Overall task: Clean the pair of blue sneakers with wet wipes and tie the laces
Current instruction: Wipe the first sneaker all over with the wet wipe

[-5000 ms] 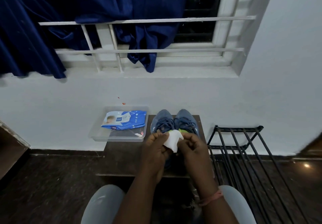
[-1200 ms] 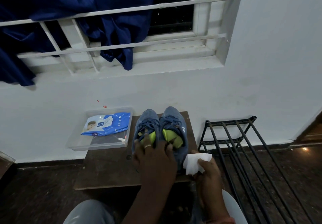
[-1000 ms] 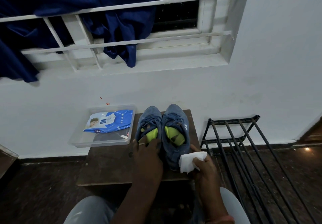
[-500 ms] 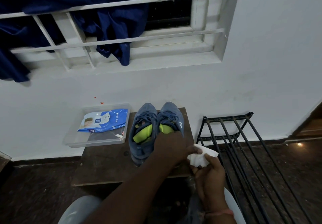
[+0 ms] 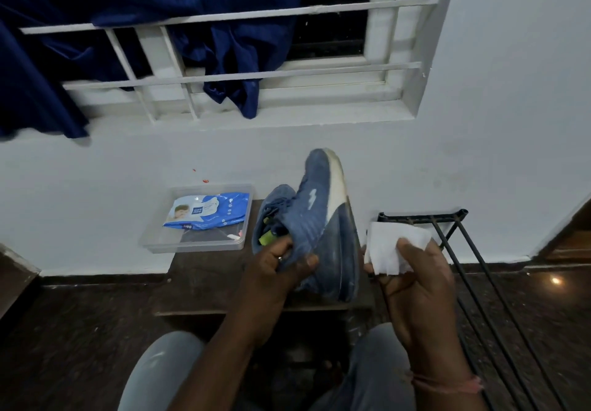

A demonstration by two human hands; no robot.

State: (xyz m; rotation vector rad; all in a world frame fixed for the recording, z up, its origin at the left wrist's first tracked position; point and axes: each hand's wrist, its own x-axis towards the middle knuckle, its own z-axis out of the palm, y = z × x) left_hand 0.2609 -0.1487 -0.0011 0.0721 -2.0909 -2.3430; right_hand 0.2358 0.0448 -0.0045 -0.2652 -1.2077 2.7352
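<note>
My left hand (image 5: 281,266) grips the right blue sneaker (image 5: 323,219) by its collar and holds it tipped on its side above the small wooden table (image 5: 204,279), toe pointing up and away, white-and-blue sole facing right. The other blue sneaker (image 5: 271,209) stands on the table behind it, mostly hidden, a bit of yellow-green lining showing. Just right of the raised shoe's sole, my right hand (image 5: 412,279) holds a folded white wet wipe (image 5: 391,246), not touching the shoe.
A clear plastic tray (image 5: 192,244) with a blue wet-wipe pack (image 5: 208,211) sits at the table's back left corner against the white wall. A black metal rack (image 5: 454,244) stands to the right. Dark floor lies all around; my knees are below.
My left hand moved from the left shoe to the right one and lifted and tipped it onto its side. My right hand raised the wipe beside its sole.
</note>
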